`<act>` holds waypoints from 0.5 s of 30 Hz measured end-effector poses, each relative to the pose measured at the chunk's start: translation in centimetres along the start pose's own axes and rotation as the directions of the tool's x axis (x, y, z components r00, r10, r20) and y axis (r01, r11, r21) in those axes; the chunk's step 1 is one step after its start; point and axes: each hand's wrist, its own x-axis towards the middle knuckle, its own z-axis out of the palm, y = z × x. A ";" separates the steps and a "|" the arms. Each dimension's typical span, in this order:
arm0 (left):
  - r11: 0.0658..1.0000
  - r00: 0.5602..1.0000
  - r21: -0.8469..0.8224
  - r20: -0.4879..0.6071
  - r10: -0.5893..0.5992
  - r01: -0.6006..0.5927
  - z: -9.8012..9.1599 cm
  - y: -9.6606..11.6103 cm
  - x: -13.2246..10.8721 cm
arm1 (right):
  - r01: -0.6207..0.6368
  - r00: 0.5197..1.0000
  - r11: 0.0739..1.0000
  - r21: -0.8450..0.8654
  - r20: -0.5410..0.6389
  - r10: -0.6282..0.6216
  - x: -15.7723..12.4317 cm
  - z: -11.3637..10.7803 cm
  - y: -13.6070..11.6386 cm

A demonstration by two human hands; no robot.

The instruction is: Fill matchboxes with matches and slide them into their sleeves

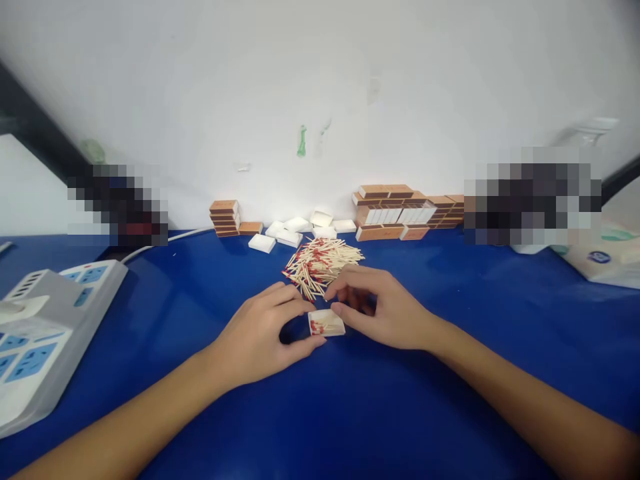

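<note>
A small white matchbox tray point(327, 323) lies on the blue tabletop with red-headed matches point(319, 325) inside, their heads toward the left. My left hand point(270, 333) grips the tray's left end, thumb on the near side and fingers on the far side. Over the tray's far right corner is my right hand point(375, 303), its fingers curled and the thumb and index fingertips close together. Whether a match is between them is too small to tell. Just beyond both hands spreads a heap of loose matches point(325, 260), partly hidden by the right fingers.
Several white trays point(287, 237) lie behind the heap. Brown matchboxes stand in a short stack point(225, 219) at the left and a larger stack point(395, 213) at the right, along the pale wall point(320, 87). A power strip point(55, 333) occupies the left side.
</note>
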 end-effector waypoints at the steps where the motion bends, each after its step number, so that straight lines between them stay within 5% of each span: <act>1: 1.000 1.000 -0.012 0.003 0.001 -0.001 0.0 0.0 0.0 | -0.014 1.000 1.000 0.000 0.024 0.014 -0.1 -0.1 -0.1; 9: 0.997 0.999 -0.068 -0.025 -0.048 0.046 0.7 -0.3 0.1 | -0.024 0.982 0.998 -0.062 0.184 0.035 -0.5 0.3 0.4; 15: 0.997 0.998 -0.051 -0.031 -0.055 0.054 0.6 -0.3 0.3 | -0.077 0.979 0.997 -0.027 0.189 0.081 -0.3 0.4 0.7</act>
